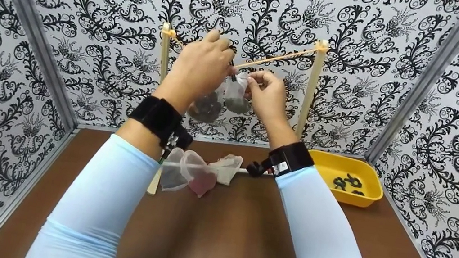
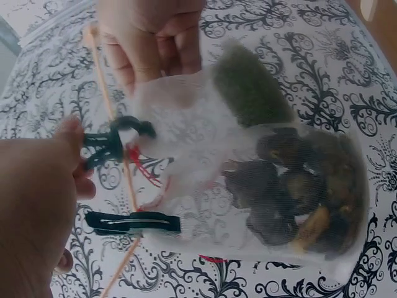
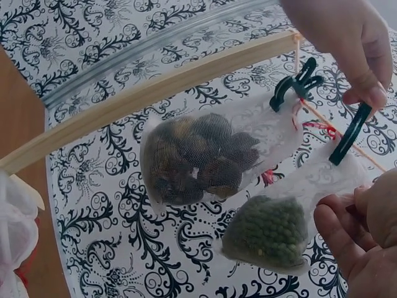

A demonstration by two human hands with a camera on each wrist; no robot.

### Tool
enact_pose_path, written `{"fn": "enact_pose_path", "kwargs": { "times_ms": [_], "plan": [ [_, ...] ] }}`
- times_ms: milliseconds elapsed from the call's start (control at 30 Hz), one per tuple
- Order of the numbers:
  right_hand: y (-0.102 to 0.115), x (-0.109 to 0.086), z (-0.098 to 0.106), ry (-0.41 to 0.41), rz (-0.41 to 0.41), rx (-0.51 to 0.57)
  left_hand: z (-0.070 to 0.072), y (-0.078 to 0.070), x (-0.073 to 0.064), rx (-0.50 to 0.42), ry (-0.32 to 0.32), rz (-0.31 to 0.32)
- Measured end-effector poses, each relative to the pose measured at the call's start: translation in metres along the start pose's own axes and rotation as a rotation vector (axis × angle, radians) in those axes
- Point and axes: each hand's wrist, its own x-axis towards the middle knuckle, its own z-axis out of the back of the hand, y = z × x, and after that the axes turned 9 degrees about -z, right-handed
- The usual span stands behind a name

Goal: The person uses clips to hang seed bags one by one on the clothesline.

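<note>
Left hand [image 1: 202, 68] pinches a clip [image 2: 105, 146] onto the string [image 1: 276, 58]; right hand [image 1: 264, 93] holds the green-filled bag [image 3: 270, 230] up for clipping, apparently. Dark-filled bag [image 3: 198, 158] hangs already clipped.

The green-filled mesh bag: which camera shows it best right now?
Right wrist: the green-filled mesh bag hangs in full view below a dark clip. Left wrist shows only its blurred green end; in the head view the hands mostly cover it.
</note>
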Motion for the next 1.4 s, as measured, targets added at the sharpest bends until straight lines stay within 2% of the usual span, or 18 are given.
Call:
{"fn": "enact_pose_path", "kwargs": {
  "times_ms": [67,100,167,233,300,367,433,500,600,700,867,967,1167,1300,1400],
  "plan": [
    [-0.003,-0.001,-0.001,0.015,-0.004,-0.017,0.000,-0.003,-0.007,-0.028,-0.039,0.018],
    [-0.004,-0.002,-0.002,0.023,-0.005,-0.026,-0.001,-0.005,-0.012,-0.049,-0.086,0.031],
    [-0.007,-0.004,-0.003,0.037,-0.004,-0.039,-0.008,-0.012,-0.023,-0.116,-0.233,0.057],
    [-0.011,-0.007,-0.004,0.045,0.024,-0.058,-0.020,-0.023,-0.037,-0.192,-0.420,0.083],
    [-0.015,-0.009,-0.005,0.051,0.058,-0.070,-0.036,-0.036,-0.052,-0.267,-0.603,0.112],
    [-0.019,-0.011,-0.006,0.055,0.099,-0.082,-0.056,-0.049,-0.068,-0.321,-0.747,0.143],
    [-0.023,-0.013,-0.008,0.060,0.125,-0.094,-0.077,-0.061,-0.085,-0.381,-0.818,0.187],
    [-0.026,-0.015,-0.008,0.075,0.124,-0.108,-0.100,-0.071,-0.102,-0.426,-0.845,0.222],
    [-0.030,-0.020,-0.005,0.095,0.102,-0.145,-0.133,-0.085,-0.123,-0.473,-0.833,0.260],
    [-0.034,-0.026,0.002,0.112,0.091,-0.177,-0.161,-0.095,-0.137,-0.495,-0.817,0.279],
    [-0.046,-0.033,0.026,0.146,0.053,-0.227,-0.188,-0.107,-0.153,-0.555,-0.715,0.314],
    [-0.057,-0.034,0.051,0.128,0.031,-0.272,-0.193,-0.113,-0.156,-0.606,-0.619,0.321],
    [-0.089,-0.035,0.116,0.006,0.016,-0.378,-0.190,-0.134,-0.153,-0.710,-0.442,0.239],
    [-0.128,-0.034,0.166,-0.052,-0.060,-0.543,-0.185,-0.153,-0.147,-0.688,-0.336,0.160],
    [-0.161,-0.030,0.202,-0.008,-0.161,-0.719,-0.184,-0.166,-0.141,-0.679,-0.311,0.070]
  ]
}}
